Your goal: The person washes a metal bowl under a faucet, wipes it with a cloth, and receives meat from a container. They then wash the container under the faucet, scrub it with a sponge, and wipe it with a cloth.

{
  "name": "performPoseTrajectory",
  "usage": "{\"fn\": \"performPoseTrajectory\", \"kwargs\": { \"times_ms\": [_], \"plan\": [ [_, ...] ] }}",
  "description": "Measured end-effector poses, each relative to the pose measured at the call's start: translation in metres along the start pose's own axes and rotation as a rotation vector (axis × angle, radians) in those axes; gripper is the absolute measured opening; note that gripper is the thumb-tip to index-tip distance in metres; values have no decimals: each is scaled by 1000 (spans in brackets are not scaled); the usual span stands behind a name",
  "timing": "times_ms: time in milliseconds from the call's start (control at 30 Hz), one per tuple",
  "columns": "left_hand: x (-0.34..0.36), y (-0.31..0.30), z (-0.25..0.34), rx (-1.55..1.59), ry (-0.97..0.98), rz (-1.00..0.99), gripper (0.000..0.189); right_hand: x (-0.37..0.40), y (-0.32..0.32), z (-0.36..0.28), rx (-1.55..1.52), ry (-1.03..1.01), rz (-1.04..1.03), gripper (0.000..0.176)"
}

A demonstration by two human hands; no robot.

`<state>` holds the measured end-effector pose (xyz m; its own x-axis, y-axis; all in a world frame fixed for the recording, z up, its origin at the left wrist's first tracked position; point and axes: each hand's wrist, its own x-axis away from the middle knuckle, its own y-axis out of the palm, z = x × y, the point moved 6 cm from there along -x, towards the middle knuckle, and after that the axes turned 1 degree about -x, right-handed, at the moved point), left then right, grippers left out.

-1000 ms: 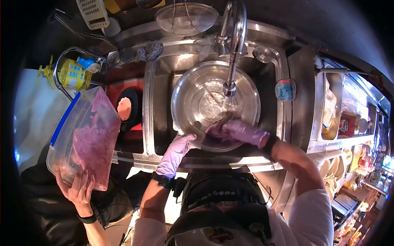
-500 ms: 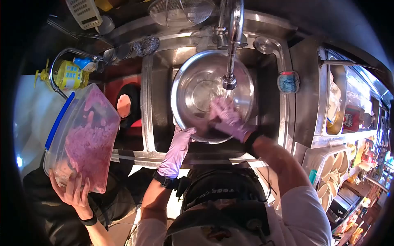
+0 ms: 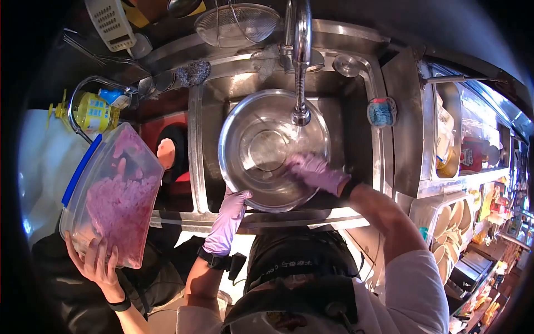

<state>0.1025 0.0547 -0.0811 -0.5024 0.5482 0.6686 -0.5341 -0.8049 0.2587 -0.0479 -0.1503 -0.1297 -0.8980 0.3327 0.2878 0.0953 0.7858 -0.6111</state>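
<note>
A large stainless steel bowl (image 3: 236,125) sits in the sink basin below the tap (image 3: 301,114). With my left hand (image 3: 227,214), in a pinkish-purple glove, I grip the bowl's near rim, thumb over the edge. Inside the bowl is my right hand (image 3: 320,173), gloved alike, against the right part of the inner wall. Its fingers look stretched out and are partly blurred by motion; nothing shows in them. A thin stream appears to fall from the tap, though glare hides how much water the bowl holds.
On the left, another person's hand (image 3: 97,264) holds a clear plastic container (image 3: 78,211) of pink, meat-like pieces, tilted over the neighbouring basin. A steel scourer (image 3: 193,73), a mesh strainer (image 3: 236,25) and a blue scrubber (image 3: 381,112) lie around the sink. Stacked bowls (image 3: 445,245) stand at right.
The bowl sits slightly lower and further left in the view, as does the whole sink. My right hand has shifted along the inner wall; my left hand stays on the rim.
</note>
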Motion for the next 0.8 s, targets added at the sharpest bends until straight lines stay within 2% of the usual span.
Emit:
{"fn": "performPoseTrajectory", "kwargs": {
  "times_ms": [33,100,167,200,267,333,367,500,567,633,700,767,800],
  "plan": [
    [0,2,-2,-9,2,-16,47,-19,0,23,231,19,20,31],
    [-4,3,-8,-49,-13,-27,43,-46,-17,33,453,87,60,37],
    [10,22,-3,-40,-174,-25,39,-59,-48,-12,436,178,93,46],
    [16,32,-3,-36,-252,-26,37,-63,-50,-39,447,46,188,50],
    [16,37,-5,-71,-284,-6,34,-58,-49,-84,468,-216,385,59],
    [17,43,-5,-108,-344,-44,37,-53,-37,-92,525,-376,290,66],
    [14,37,-12,-25,-376,-68,42,-51,-31,-96,551,-458,239,70],
    [30,36,10,29,-307,35,45,-59,-54,-51,621,-209,68,73],
    [12,17,-1,5,-217,23,46,-65,-34,10,607,57,-10,75],
    [3,10,-4,39,-187,25,48,-54,-35,8,618,150,-57,75],
    [0,9,-1,-28,-149,1,63,-22,-35,-19,652,71,-75,73],
    [-2,8,0,-120,-129,3,77,-18,-33,-14,34,-29,7,74],
    [0,9,1,-158,-123,1,78,-16,-34,-11,-278,-79,50,75]
  ]
}}
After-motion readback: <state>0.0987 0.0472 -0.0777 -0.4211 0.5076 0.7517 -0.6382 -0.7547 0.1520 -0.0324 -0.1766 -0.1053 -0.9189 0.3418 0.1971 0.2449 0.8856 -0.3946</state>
